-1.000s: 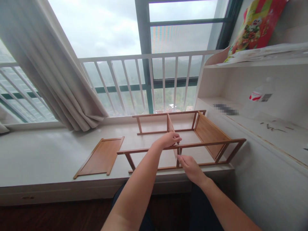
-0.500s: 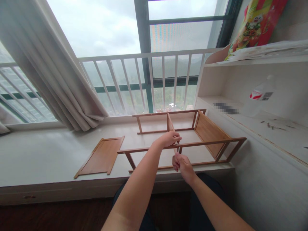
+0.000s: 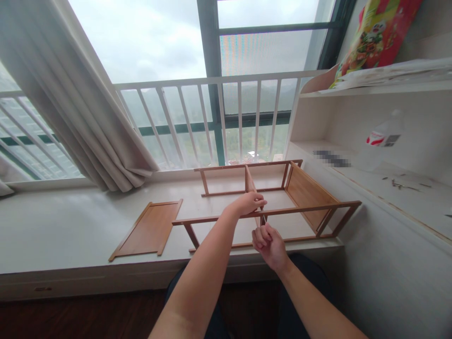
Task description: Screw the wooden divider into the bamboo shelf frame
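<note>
Sitting on the window ledge is a half-built bamboo rack frame, lying on its side with the front rail facing the camera. My left hand is wrapped over that rail right where the middle divider panel meets it, fingers curled down and gripping. Right hand is just below and in front of that joint, fingers pinched together like it's working a small fastener or tool, but whatever it pinches is too small to make out, so I honestly can't tell if there's anything in it. As for progress: looks like roughly halfway, I'd say. Both long rails, the right end panel and the divider are standing in place, but the left end of the frame is open. One loose panel lies flat on the ledge just left of the frame, untouched, so that's probably what's left to fit. Further out there's a curtain bunched on the left, a white railing behind the glass, and white shelves on the right with a few small bits of hardware and a plastic bottle.
</note>
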Demonstrator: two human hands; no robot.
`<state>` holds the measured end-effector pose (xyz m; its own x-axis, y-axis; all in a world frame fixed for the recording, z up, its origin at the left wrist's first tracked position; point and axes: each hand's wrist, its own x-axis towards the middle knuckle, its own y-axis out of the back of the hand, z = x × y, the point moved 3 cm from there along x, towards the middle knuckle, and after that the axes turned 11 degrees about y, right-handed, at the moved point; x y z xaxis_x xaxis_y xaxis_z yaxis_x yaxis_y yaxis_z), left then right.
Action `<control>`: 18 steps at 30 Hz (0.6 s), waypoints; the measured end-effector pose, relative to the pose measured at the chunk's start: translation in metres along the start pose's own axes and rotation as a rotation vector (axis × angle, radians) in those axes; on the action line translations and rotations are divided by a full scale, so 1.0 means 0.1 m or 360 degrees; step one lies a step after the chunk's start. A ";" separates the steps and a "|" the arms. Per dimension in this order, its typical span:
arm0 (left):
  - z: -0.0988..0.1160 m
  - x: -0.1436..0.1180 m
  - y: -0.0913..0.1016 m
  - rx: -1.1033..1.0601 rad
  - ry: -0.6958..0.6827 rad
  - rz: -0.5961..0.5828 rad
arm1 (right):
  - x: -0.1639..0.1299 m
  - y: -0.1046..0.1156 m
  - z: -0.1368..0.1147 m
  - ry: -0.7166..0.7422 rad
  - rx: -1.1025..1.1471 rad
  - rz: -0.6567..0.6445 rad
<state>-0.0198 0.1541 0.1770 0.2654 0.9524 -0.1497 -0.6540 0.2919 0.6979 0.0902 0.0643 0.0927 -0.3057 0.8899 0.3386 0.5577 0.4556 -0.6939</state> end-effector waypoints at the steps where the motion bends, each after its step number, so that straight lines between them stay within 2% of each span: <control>1: 0.00 0.00 0.00 -0.0002 0.0008 -0.0003 | 0.00 0.04 -0.01 0.0011 -0.0099 0.0001; 3: 0.01 -0.01 0.00 -0.0001 0.0016 -0.0010 | -0.01 0.12 -0.05 0.0027 -0.0451 -0.0027; 6: 0.03 -0.02 0.01 0.0019 -0.0004 -0.0010 | -0.01 0.19 -0.17 0.0065 -0.1353 -0.0116; 8: 0.05 -0.02 0.02 0.0031 -0.0027 -0.0003 | 0.00 0.16 -0.31 0.0127 -0.1964 -0.0219; 10: 0.06 -0.02 0.02 0.0029 -0.0042 0.0000 | 0.02 0.07 -0.44 0.0160 -0.2400 -0.0346; 14: 0.05 -0.02 0.02 0.0011 -0.0050 -0.0008 | 0.09 -0.07 -0.67 0.0133 -0.2912 -0.0439; 18: 0.05 -0.02 0.02 0.0031 -0.0035 0.0001 | 0.14 -0.13 -0.76 0.0000 -0.3151 -0.0573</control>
<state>-0.0183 0.1522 0.1819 0.2804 0.9505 -0.1341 -0.6403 0.2892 0.7116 0.1376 0.0726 0.1547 -0.5759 0.7697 0.2755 0.3986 -0.0299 0.9167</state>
